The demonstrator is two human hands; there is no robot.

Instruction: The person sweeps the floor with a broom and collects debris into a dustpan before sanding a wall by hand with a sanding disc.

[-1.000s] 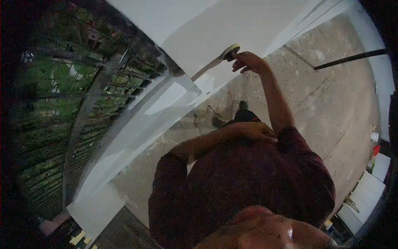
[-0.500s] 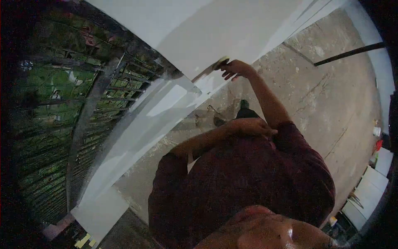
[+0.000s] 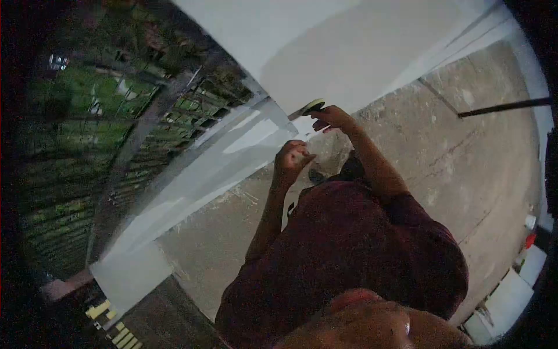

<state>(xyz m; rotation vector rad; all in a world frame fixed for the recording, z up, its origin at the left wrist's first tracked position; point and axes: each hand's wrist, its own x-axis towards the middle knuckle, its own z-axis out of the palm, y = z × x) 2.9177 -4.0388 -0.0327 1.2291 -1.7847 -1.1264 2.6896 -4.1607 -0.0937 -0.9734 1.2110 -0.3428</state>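
My right hand [image 3: 333, 120] grips a round sanding pad [image 3: 313, 106] with a dark back and a pale yellow edge. The pad is tilted beside the corner of the white wall [image 3: 325, 64], its rim close to the wall's edge. My left hand [image 3: 293, 158] is raised at the left, below the pad, with fingers loosely bent and the thumb apart. Nothing shows in its palm, and it overlaps the white ledge [image 3: 232, 154] in this view.
Beyond the ledge at the left is a dark metal grille [image 3: 133, 128] with greenery behind it. A worn concrete floor [image 3: 442, 151] spreads below and to the right. A dark bar [image 3: 503, 108] juts in at the right, and white boxes [image 3: 508, 296] stand at the lower right.
My left hand has risen from in front of my belly toward the wall corner. My right hand and the round sanding pad sit slightly lower in view, and the pad's face shows more.
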